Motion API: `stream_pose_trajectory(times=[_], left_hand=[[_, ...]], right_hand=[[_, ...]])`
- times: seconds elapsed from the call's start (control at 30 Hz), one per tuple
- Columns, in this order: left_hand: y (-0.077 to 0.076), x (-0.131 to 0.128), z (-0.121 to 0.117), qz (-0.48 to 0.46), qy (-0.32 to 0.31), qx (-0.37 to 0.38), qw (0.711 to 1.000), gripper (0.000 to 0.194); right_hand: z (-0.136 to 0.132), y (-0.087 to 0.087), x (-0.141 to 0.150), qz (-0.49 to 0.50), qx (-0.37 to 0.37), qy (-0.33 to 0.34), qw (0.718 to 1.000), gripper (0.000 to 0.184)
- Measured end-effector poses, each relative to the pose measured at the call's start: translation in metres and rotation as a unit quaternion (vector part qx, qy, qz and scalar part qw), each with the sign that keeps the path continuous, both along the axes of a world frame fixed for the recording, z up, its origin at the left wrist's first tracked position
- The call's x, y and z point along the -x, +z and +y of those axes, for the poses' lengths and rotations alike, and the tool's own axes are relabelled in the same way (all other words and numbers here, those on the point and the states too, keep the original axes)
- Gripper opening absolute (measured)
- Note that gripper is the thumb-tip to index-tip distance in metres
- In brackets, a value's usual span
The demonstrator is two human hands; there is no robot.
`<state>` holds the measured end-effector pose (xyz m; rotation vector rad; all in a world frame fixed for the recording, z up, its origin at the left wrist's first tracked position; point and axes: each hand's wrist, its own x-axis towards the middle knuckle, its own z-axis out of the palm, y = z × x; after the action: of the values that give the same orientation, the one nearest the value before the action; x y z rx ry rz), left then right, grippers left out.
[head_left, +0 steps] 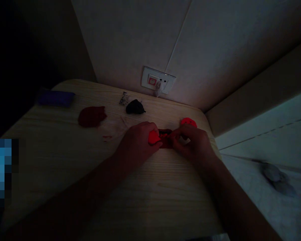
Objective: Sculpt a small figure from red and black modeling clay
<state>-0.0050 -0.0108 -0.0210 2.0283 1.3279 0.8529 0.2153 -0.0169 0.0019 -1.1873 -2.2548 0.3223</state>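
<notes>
My left hand [141, 140] is closed around a bright red lump of modelling clay [154, 137], its tip pointing right. Between both hands a flat dark red clay piece [166, 144] lies on the table, with a black strip and small bright red bits along its upper part. The thumb and forefinger of my right hand [192, 140] are pinched together at the right end of this piece; anything between the fingertips is too dark to make out. Just beyond the right hand sits a bright red clay disc [189, 122], partly covered by the fingers.
On the wooden table [140, 201] lie a black clay lump [135, 107], a dark red clay patch [91, 116] and a purple packet [56, 98]. Black smudges mark the surface near the wall. A wall socket [158, 80] holds a plug behind the table. Light is dim.
</notes>
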Motion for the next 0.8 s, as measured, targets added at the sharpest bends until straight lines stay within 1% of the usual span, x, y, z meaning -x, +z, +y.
stream_pose_trajectory(times=[0.27,0.43,0.6,0.8], left_hand=[[0.0006,0.0,-0.0007,0.0,0.003,0.004,1.0,0.022],[0.0018,-0.0003,-0.0006,0.002,0.001,0.006,1.0,0.021],[0.0009,-0.0001,-0.0004,0.007,0.006,-0.001,1.0,0.021],[-0.0003,-0.0003,-0.0005,0.006,0.003,-0.004,1.0,0.021]], right_hand=[[0.0,-0.0021,-0.0004,-0.008,0.013,-0.017,1.0,0.006],[0.0013,-0.0041,-0.0015,-0.012,-0.005,-0.014,1.0,0.013],[0.0015,-0.0028,-0.0019,-0.037,-0.02,0.0,0.999,0.009],[0.0007,-0.0012,-0.0022,-0.036,-0.017,0.004,0.999,0.007]])
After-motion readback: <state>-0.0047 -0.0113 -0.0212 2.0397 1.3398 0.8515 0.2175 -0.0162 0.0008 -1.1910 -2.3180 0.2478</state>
